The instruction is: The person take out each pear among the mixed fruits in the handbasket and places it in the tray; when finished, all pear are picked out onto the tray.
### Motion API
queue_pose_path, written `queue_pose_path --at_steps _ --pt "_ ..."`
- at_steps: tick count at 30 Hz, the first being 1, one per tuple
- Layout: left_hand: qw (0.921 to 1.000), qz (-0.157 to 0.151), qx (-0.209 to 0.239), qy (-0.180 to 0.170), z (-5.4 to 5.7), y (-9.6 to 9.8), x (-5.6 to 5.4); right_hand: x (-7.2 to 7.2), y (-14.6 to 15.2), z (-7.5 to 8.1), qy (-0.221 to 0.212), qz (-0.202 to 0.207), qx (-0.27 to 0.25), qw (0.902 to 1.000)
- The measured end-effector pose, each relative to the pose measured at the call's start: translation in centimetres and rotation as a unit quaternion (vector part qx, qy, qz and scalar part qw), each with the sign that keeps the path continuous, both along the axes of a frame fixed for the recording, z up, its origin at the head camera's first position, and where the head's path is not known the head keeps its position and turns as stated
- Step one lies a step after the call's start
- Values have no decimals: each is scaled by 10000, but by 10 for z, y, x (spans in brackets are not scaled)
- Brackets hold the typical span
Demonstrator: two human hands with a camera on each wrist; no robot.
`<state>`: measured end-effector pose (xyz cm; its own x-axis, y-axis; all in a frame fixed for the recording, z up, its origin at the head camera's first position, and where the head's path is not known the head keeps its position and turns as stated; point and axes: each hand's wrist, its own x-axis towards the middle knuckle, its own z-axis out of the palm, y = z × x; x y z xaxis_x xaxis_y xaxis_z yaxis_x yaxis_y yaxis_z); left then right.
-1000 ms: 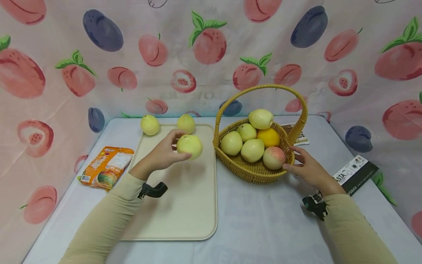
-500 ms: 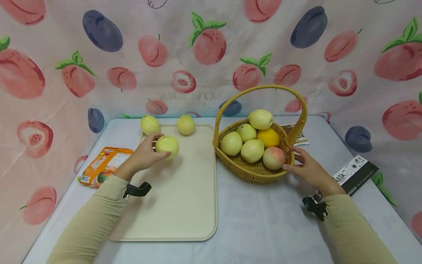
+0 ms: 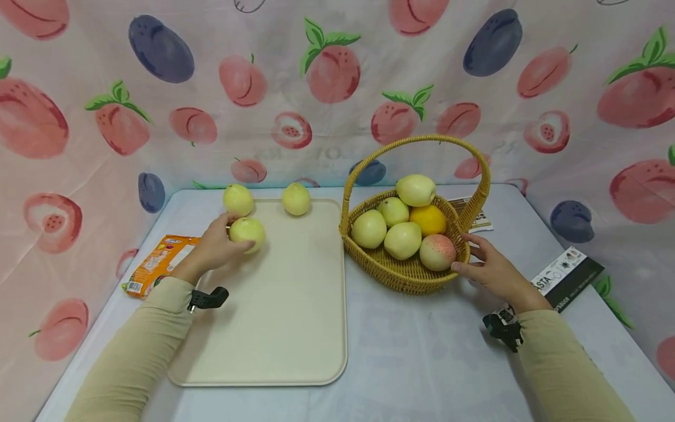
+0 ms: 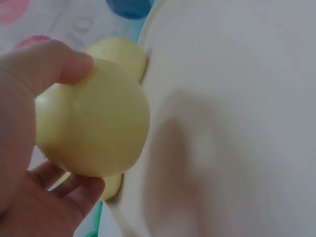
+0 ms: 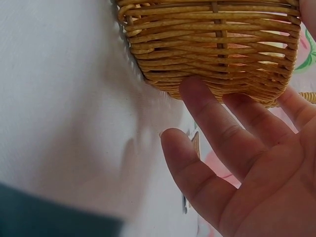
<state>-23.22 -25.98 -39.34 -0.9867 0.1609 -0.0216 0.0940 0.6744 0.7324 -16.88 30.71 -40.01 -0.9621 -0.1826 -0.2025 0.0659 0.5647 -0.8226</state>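
My left hand (image 3: 213, 246) grips a pale yellow-green pear (image 3: 248, 233) above the left back part of a cream tray (image 3: 285, 316). In the left wrist view, thumb and fingers wrap round that pear (image 4: 98, 118). Two more pears sit at the tray's back edge, one at the corner (image 3: 238, 200) and one to its right (image 3: 296, 199). On the right, my right hand (image 3: 495, 269) holds the end of a wicker basket (image 3: 406, 284), thumb and fingers against its wall. Inside the basket lie several pears (image 3: 403, 241), an orange (image 3: 428, 220) and a peach (image 3: 437, 252).
An orange snack packet (image 3: 153, 266) lies left of the tray, partly behind the left arm. A black and white pasta box (image 3: 566, 278) lies beyond the right wrist. Behind the basket is a brown and white packet (image 3: 481, 221). A fruit-print cloth (image 3: 327, 140) hangs behind the table.
My left hand has carried the pear leftward over the tray, towards the pear at its back left corner. The right hand and the basket have stayed in place.
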Motion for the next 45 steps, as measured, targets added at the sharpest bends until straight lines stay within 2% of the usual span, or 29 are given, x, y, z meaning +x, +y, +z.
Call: queue_pose_path --at_steps 13,27,31,37,45 --pt "9981 509 -58 -344 -3 -17 -7 0 -1 1 57 9 6 10000" --pt "9967 670 -12 -449 -7 -25 -9 -1 -1 1 22 37 69 10000" --pt "9961 791 -3 -379 -5 -25 -9 -1 -1 2 3 19 90 10000" --pt "9959 896 82 -89 -3 -27 -6 -1 -2 3 -55 -29 156 9999" --pt "9955 946 87 -34 0 -26 -8 -1 -2 2 15 25 147 9999"
